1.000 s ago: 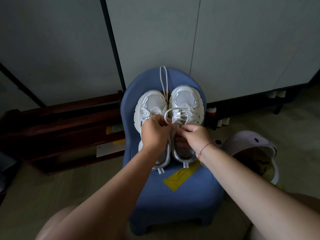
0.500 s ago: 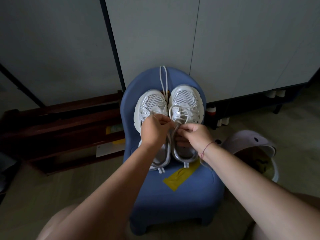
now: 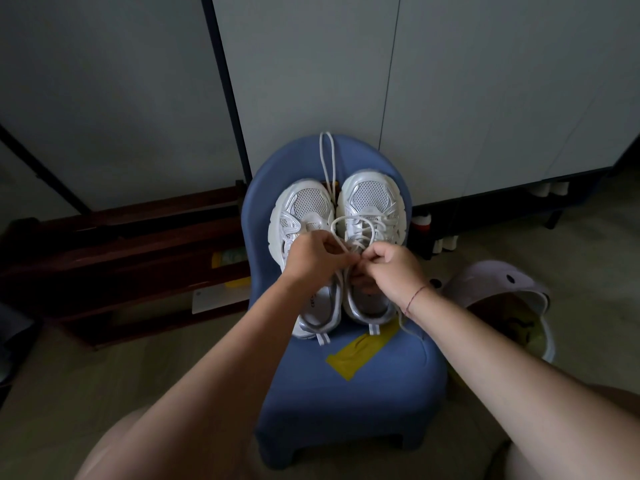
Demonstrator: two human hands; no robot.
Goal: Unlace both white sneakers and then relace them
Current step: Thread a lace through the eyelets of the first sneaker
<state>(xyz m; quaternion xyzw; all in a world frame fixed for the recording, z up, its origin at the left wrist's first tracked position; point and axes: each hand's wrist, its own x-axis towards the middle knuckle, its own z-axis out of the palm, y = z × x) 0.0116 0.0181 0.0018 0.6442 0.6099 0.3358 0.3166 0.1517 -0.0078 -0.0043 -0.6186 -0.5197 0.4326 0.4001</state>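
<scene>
Since a second ago, both hands' grips, left hand (image 3: pixel 313 256) and right hand (image 3: pixel 393 268), keep pinching the lace (image 3: pixel 349 225), loop flatter.

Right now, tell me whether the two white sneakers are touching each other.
Touching. The head view shows the left sneaker and right sneaker pressed side to side on the blue chair, no chair showing between their toe sides.
</scene>
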